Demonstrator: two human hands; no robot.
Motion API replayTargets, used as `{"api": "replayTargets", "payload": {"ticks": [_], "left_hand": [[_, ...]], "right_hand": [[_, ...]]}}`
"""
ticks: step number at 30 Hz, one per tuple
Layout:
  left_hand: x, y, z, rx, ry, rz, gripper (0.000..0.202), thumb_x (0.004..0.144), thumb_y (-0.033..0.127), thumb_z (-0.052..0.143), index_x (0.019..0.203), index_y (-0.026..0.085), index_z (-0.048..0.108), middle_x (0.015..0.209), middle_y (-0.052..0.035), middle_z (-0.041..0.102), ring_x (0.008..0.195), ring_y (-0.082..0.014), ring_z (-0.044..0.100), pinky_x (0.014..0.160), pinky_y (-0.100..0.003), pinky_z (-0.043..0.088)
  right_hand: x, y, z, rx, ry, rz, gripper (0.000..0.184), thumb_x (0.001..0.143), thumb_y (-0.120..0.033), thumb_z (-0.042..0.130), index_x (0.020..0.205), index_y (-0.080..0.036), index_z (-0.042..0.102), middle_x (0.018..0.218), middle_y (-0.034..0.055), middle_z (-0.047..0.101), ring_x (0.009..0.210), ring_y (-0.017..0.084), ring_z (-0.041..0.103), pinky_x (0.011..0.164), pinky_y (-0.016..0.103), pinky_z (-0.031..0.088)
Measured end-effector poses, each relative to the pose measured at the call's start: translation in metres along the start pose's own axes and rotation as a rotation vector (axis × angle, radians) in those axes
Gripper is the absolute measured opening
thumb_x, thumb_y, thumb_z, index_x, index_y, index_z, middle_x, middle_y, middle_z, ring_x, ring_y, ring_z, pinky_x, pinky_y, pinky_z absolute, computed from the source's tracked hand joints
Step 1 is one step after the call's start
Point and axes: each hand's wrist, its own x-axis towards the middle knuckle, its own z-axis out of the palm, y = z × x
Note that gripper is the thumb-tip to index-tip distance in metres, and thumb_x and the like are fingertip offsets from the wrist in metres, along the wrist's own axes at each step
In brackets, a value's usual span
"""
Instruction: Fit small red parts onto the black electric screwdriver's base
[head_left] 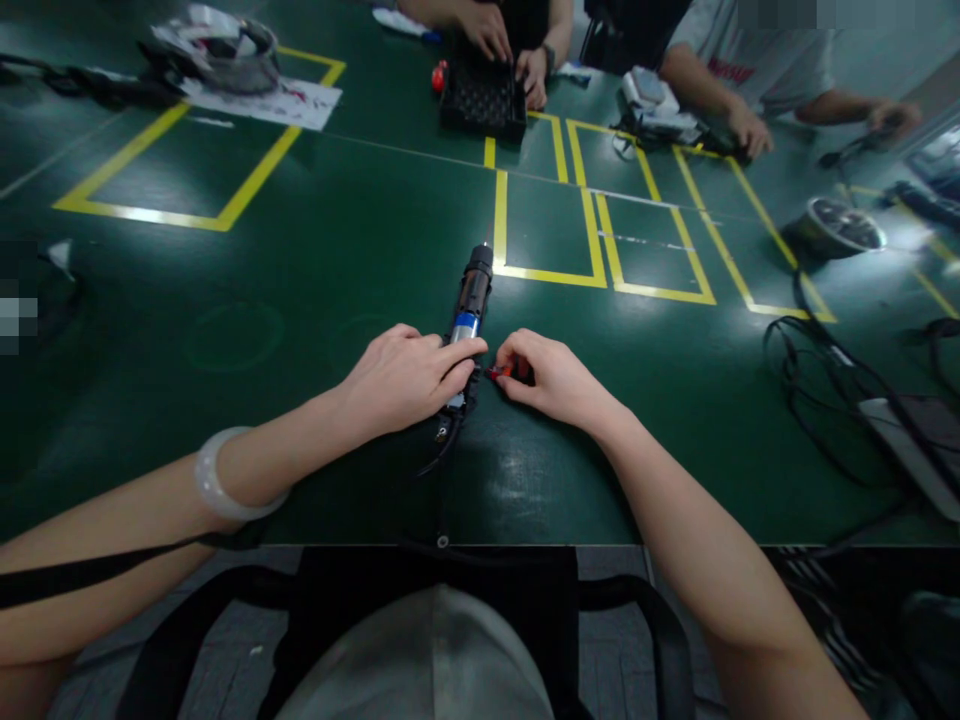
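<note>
A black cylindrical tool (472, 290) with a blue band lies on the green table (337, 250), pointing away from me. My left hand (405, 378) rests over its near end, fingers closed round the body, with a cable trailing from under the palm toward me. My right hand (551, 378) sits just to the right of the tool, fingers pinched on a small red piece (501, 372) close to the tool's side. A pale bangle (217, 480) is on my left wrist.
Yellow tape rectangles (551, 230) mark the table. Across it, other people's hands work at a black tray (484, 100) and a white device (652, 100). A round fan part (840, 225) and cables (817, 380) lie right; a bowl on paper (232, 60) sits far left.
</note>
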Motion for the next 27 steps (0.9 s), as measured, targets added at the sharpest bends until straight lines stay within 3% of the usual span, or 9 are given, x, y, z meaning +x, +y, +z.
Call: {"api": "replayTargets", "payload": {"ticks": [8, 11, 15, 19, 27], "left_hand": [[-0.001, -0.005, 0.003, -0.079, 0.017, 0.015, 0.049, 0.106, 0.038, 0.026, 0.139, 0.026, 0.060, 0.093, -0.0046, 0.076, 0.087, -0.0240, 0.071, 0.094, -0.043, 0.048], [-0.002, -0.006, 0.005, -0.092, 0.026, 0.013, 0.049, 0.106, 0.038, 0.026, 0.140, 0.026, 0.059, 0.095, -0.0046, 0.076, 0.089, -0.0237, 0.071, 0.095, -0.043, 0.048], [-0.003, -0.007, 0.005, -0.110, 0.016, 0.012, 0.049, 0.106, 0.040, 0.025, 0.140, 0.027, 0.058, 0.096, -0.0047, 0.075, 0.089, -0.0223, 0.070, 0.096, -0.041, 0.047], [-0.004, -0.007, 0.004, -0.133, 0.005, -0.001, 0.049, 0.106, 0.040, 0.025, 0.140, 0.027, 0.058, 0.097, -0.0045, 0.075, 0.090, -0.0207, 0.070, 0.097, -0.040, 0.046], [-0.004, -0.005, 0.000, -0.147, -0.036, -0.018, 0.050, 0.105, 0.042, 0.027, 0.142, 0.027, 0.058, 0.102, -0.0057, 0.075, 0.096, -0.0224, 0.069, 0.100, -0.042, 0.045]], "right_hand": [[-0.001, -0.007, -0.009, 0.610, -0.079, 0.133, 0.017, 0.084, -0.030, 0.071, 0.085, -0.017, 0.059, 0.070, -0.0035, 0.056, 0.062, 0.009, 0.049, 0.058, 0.024, 0.040], [-0.001, -0.009, -0.006, 0.730, -0.131, 0.163, 0.021, 0.084, -0.033, 0.073, 0.084, -0.017, 0.061, 0.068, -0.0039, 0.056, 0.060, 0.008, 0.048, 0.055, 0.022, 0.038], [-0.001, -0.006, -0.002, 0.779, -0.152, 0.188, 0.024, 0.081, -0.033, 0.077, 0.084, -0.017, 0.060, 0.067, -0.0048, 0.056, 0.056, 0.007, 0.045, 0.051, 0.021, 0.034], [-0.001, -0.003, 0.002, 0.781, -0.150, 0.161, 0.023, 0.080, -0.029, 0.078, 0.086, -0.018, 0.058, 0.072, -0.0039, 0.057, 0.061, 0.008, 0.049, 0.055, 0.021, 0.038], [-0.002, -0.009, 0.002, 0.558, -0.082, 0.018, 0.013, 0.084, -0.018, 0.069, 0.086, -0.019, 0.056, 0.088, -0.0004, 0.056, 0.072, 0.010, 0.056, 0.064, 0.024, 0.047]]}}
